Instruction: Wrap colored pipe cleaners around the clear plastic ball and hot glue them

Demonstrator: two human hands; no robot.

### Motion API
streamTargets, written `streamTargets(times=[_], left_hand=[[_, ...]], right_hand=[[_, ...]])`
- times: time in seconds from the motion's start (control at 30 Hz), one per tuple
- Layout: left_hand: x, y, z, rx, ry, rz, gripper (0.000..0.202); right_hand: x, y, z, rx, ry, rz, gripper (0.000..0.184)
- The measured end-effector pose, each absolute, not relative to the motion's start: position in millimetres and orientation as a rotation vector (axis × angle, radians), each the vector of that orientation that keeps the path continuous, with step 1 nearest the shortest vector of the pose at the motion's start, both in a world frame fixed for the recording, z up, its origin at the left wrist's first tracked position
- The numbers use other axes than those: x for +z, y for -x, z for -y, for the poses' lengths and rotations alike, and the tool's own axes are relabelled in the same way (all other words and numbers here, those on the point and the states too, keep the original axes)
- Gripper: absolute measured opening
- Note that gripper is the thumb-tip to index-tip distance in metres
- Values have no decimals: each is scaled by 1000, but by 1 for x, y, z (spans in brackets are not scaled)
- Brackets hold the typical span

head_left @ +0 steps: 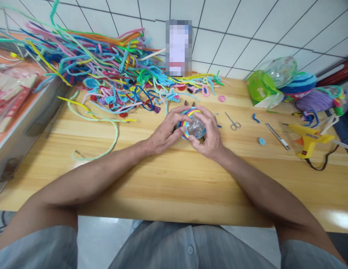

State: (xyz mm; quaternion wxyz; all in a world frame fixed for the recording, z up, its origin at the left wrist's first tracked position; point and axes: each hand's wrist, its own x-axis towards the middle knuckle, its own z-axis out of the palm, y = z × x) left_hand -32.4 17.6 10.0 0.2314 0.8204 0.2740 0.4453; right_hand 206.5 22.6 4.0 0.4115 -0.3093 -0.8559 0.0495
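Note:
Between my two hands is a round, clear plastic piece [196, 127] banded with yellow, pink and blue pipe cleaners around its rim. My left hand [171, 129] curls around its left side, thumb and fingers pressed on the coloured bands. From the right, my right hand [209, 132] grips it, fingers over the top and thumb at the near edge. Dark tips of a tool [190, 103] poke out just beyond the piece; the rest of that tool is mostly hidden beneath it.
A heap of pipe cleaners [106, 63] spreads across the back left, beside an orange-lined box [17, 149]. A phone [178, 48] leans on the tiled wall. To the right lie small scissors [233, 122], a craft knife [277, 136], a yellow glue gun [310, 138] and a green box [262, 87].

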Motion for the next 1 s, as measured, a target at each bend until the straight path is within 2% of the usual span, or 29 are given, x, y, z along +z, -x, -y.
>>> streamTargets(times=[1.0], left_hand=[[5, 31, -21, 1272, -2265, -746, 30]], right_hand=[[2, -206, -24, 134, 719, 2131, 71]])
